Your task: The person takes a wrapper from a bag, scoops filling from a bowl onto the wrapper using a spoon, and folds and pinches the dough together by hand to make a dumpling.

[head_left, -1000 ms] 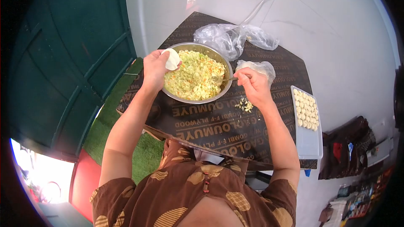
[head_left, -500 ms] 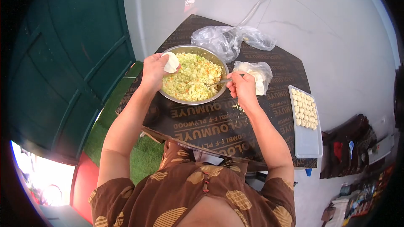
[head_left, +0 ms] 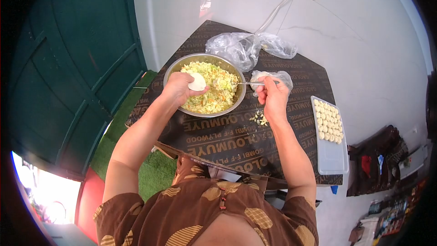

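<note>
A round white dough wrapper [head_left: 197, 82] rests in my left hand [head_left: 179, 89], its fingers closed around the edge, over the left side of a steel bowl [head_left: 170, 74]. Chopped yellow-green filling [head_left: 209, 100] with orange bits fills much of the bowl. My right hand [head_left: 274, 95], right of the bowl, grips the handle of a metal spoon [head_left: 251, 83]. The spoon's far end reaches over the rim, and filling seems heaped on it. Behind my right hand lies a clear plastic bag [head_left: 284, 78] with pale contents, partly hidden.
A tray [head_left: 331, 159] at the table's right edge holds rows of small pleated dumplings [head_left: 327, 120]. Crumpled plastic bags [head_left: 234, 48] lie behind the bowl. Crumbs of filling [head_left: 259, 118] are scattered on the dark plywood tabletop [head_left: 227, 143]. A cord [head_left: 275, 12] runs up to the wall socket.
My left hand and the wrapper have moved right and down, further over the bowl. My right hand has drawn back to the right, lifting the spoon with filling.
</note>
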